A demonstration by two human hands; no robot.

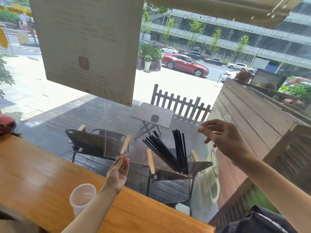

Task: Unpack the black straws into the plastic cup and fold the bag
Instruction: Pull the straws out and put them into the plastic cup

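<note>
Head view, hands [117, 172] raised, bag [151, 140] between

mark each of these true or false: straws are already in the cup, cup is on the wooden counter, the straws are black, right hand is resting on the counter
1. The straws are already in the cup: false. The black straws are inside the clear bag held up in the air; the plastic cup holds no straws.
2. The cup stands on the wooden counter: true.
3. The straws are black: true.
4. The right hand rests on the counter: false. The right hand is raised at the bag's upper corner, and the left hand is at its lower edge.
</note>
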